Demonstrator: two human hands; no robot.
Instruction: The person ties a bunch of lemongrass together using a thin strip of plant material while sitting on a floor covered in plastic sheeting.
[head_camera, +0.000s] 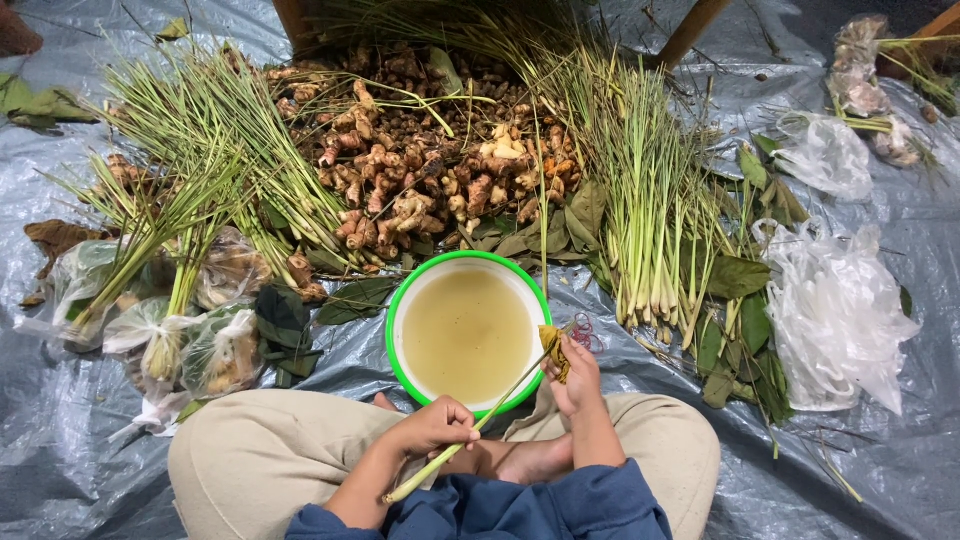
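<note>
Gripping a lemongrass stalk (470, 435), both hands hover by a green-rimmed basin (400, 300).

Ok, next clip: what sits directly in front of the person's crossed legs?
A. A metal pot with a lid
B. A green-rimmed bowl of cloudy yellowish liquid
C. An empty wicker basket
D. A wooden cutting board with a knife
B: the round bowl with a green rim holds cloudy yellowish liquid, just beyond the knees, while the left hand and right hand hold a lemongrass stalk over its near edge.
</note>
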